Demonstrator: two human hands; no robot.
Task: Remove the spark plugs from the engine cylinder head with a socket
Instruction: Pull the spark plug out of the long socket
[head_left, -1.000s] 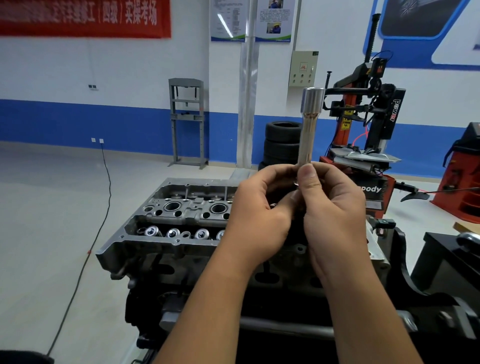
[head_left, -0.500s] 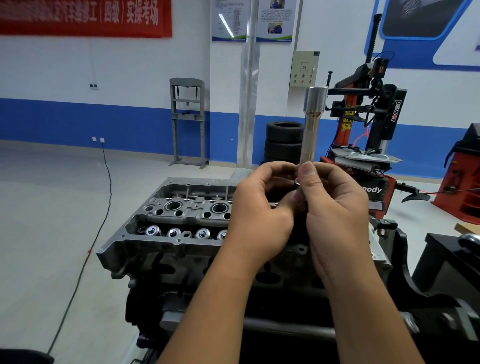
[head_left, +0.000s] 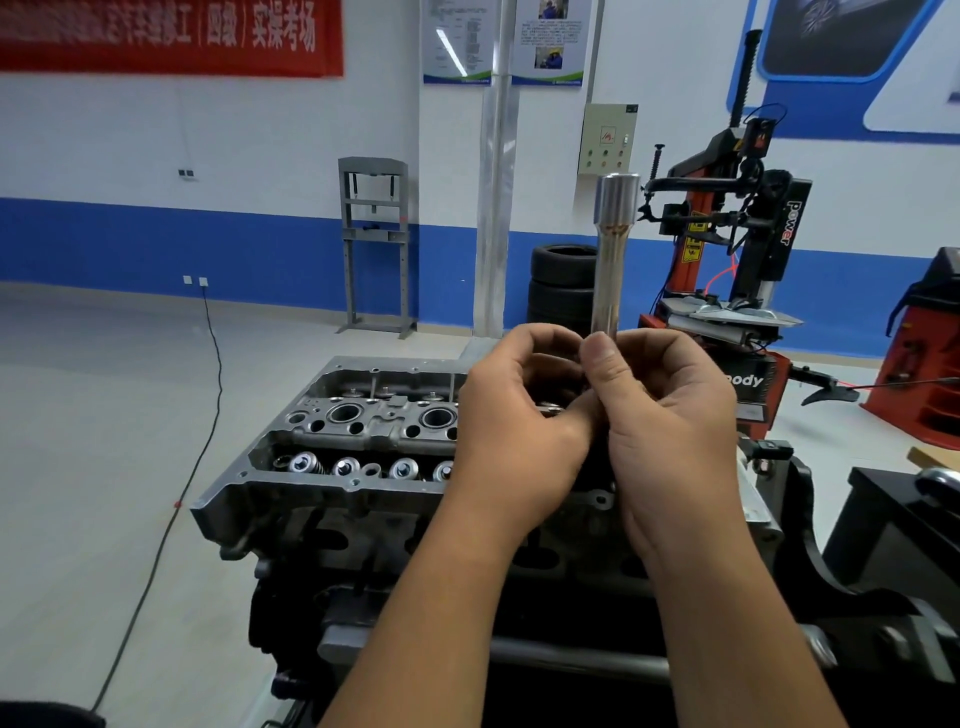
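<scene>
Spark plug socket (head_left: 609, 254) held upright above the cylinder head (head_left: 332, 441), wide end up, lower end buried between both hands. Right hand (head_left: 670, 426) curled round the shaft, thumb pressed flat against it. Left hand (head_left: 514, 426) curled in close at the base, fingertips working at something down there; can't tell what, hidden by the knuckles. Probably fiddling a plug out of the socket, or fitting a driver, but that's a guess.

Looks mid-task: two open round wells (head_left: 343, 414) visible in the head left of the hands, plugs inside not visible. Next move likely needs the socket dropped straight down a well, kept square so nothing cross-binds.

Readable stuff, all behind the head: "power" down the tyre changer (head_left: 748, 228), "ody" on its red base. Red banner (head_left: 171, 36) in Chinese, too blurred to read properly.
</scene>
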